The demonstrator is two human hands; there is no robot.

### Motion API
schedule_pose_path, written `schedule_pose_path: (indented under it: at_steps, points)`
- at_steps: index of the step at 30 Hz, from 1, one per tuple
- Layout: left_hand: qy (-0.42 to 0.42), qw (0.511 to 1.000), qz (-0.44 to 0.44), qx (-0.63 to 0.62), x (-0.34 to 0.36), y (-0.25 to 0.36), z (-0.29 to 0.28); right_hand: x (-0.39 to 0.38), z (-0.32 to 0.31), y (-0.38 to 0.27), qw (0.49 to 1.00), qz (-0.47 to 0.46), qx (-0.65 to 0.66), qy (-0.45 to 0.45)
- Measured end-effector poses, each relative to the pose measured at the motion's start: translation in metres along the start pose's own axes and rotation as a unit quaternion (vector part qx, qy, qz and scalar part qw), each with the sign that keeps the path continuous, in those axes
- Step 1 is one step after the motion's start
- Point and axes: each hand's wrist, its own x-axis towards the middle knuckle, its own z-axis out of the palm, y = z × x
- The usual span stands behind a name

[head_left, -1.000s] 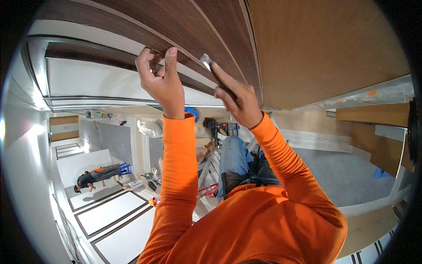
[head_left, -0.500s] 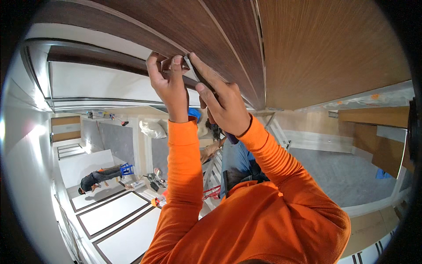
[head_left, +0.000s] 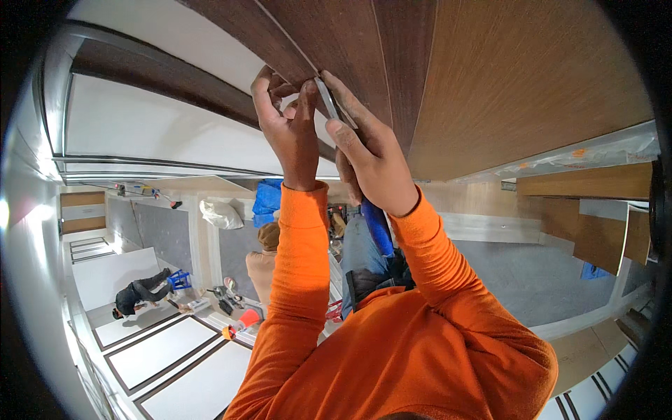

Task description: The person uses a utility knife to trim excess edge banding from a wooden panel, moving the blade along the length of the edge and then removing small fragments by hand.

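Observation:
Overhead, my left hand has its fingers curled at the edge of a dark wood strip, its thumb by a narrow groove. Close beside it, my right hand grips a blade tool with a long blue handle. My index finger lies along the blade, whose tip touches the groove next to my left thumb. A pale panel lies left of the strips and a lighter wood panel to the right.
Below are a co-worker in a brown cap, another person in dark clothes by a blue stool, a white sack, blue sheeting, scattered tools, framed white panels and leaning wood boards.
My right hand has brought the blade up to the groove beside my left thumb. Both hands appear slightly right of before. The blue handle and the capped co-worker have come into sight.

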Motion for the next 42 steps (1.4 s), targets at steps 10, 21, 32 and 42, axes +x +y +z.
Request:
schedule_pose_path:
  at_steps: [10,21,32,42]
  points:
    - [0.029,0.999,-0.003,0.014,0.0,0.0,-0.005,-0.007,0.042,-0.003,0.995,-0.029,0.044,0.085]
    - [0.035,0.999,0.007,-0.021,0.004,-0.003,-0.003,-0.005,0.031,-0.003,0.997,-0.032,0.003,0.066]
    - [0.05,0.998,0.02,-0.013,0.0,-0.002,-0.008,-0.004,0.049,-0.001,0.994,-0.047,0.05,0.088]
    - [0.031,0.999,-0.012,0.04,0.005,0.015,-0.009,-0.011,0.034,-0.019,0.999,-0.013,0.029,0.031]
